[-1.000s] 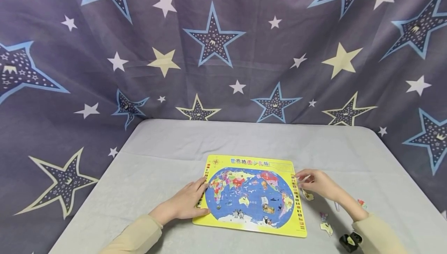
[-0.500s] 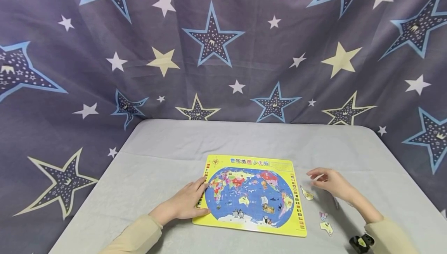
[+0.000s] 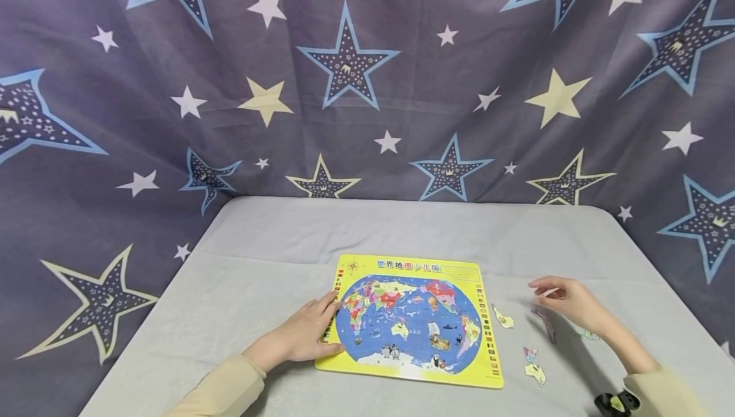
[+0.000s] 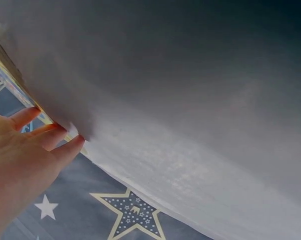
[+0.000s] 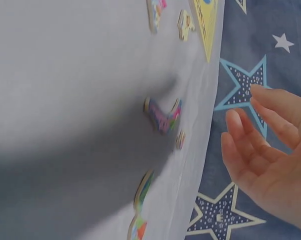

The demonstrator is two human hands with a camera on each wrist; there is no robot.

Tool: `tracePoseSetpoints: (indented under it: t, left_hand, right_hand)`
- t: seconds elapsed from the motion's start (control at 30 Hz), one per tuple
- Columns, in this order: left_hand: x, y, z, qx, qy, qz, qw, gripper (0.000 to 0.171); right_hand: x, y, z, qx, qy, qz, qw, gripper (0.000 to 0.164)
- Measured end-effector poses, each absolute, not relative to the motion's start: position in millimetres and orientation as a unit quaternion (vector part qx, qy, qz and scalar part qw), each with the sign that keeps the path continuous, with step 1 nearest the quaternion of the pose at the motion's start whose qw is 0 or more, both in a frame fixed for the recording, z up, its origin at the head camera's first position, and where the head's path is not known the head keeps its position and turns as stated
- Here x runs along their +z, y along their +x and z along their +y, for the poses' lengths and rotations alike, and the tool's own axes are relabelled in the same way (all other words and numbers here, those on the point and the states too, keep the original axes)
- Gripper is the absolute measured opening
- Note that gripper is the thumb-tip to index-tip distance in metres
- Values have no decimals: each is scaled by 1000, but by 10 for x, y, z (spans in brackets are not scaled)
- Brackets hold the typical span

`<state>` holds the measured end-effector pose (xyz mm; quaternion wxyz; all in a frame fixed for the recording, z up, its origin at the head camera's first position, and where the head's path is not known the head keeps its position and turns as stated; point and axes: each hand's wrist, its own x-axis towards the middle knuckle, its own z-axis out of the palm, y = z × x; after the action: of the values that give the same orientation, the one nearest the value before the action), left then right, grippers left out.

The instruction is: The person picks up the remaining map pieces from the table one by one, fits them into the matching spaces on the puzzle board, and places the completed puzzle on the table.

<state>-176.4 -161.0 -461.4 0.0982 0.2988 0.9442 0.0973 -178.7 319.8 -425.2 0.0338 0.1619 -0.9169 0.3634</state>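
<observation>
green puzzle piece (image 3: pixel 584 334) kinda blocked by arm | loosely curled, empty right hand (image 3: pixel 567 302) now shifted farther off world-map puzzle (image 3: pixel 416 312) | edge touched by relaxed left hand (image 3: pixel 304 333)

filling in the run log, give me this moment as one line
left hand: touching left edge of map board | right hand: above table, nothing visibly held | loose pieces: on table, right of map board

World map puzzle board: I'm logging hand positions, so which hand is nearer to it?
Left. The left hand touches the world map puzzle board at its left edge; the right hand is apart from it, off to its right, near loose puzzle pieces.
</observation>
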Motion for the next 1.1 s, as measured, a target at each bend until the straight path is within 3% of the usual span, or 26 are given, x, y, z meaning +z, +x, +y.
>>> tracePoseSetpoints:
  t: [0.2,0.43,0.8,1.1]
  left_hand:
    - [-4612,-1763,-1610,98,298,944,99,82]
    - [-4609,-1759,-1608,99,296,945,100,82]
    - [-4611,-1761,-1604,98,299,944,98,81]
    - [-4608,-1759,-1608,98,305,942,94,81]
  right_hand:
    - [-4270,-1728,3336,362,167,-916,48,22]
    - [-4261,-1631,3460,380,135,-915,10,26]
    - [-4332,-1518,3666,397,176,-901,-15,20]
    - [-4432,-1474,3830,433,226,-873,8,35]
